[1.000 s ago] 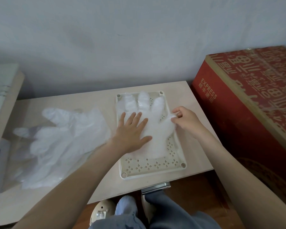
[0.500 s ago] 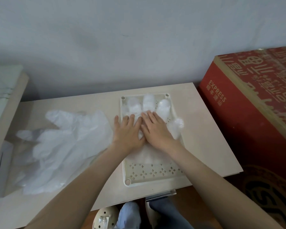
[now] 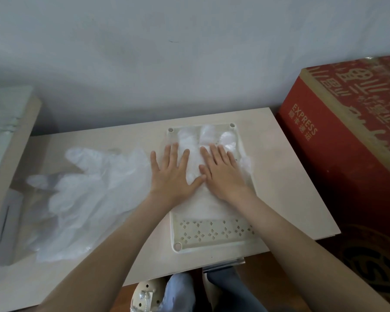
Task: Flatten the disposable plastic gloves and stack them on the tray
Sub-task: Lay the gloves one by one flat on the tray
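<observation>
The light table (image 3: 286,176) ends at a front edge low in the frame and a right edge just beside the red box (image 3: 347,158). Bare tabletop lies between that edge and the perforated tray (image 3: 214,245), which sits centre-right with its near rim close to the front edge. In the tray lies a glove (image 3: 193,161), fingers pointing toward the wall. Both hands press it palm down with straight fingers, gripping nothing: the left hand (image 3: 173,174) straddles the tray's left rim, and the right hand (image 3: 223,176) rests wholly on the glove. Loose gloves (image 3: 88,194) are heaped centre-left.
</observation>
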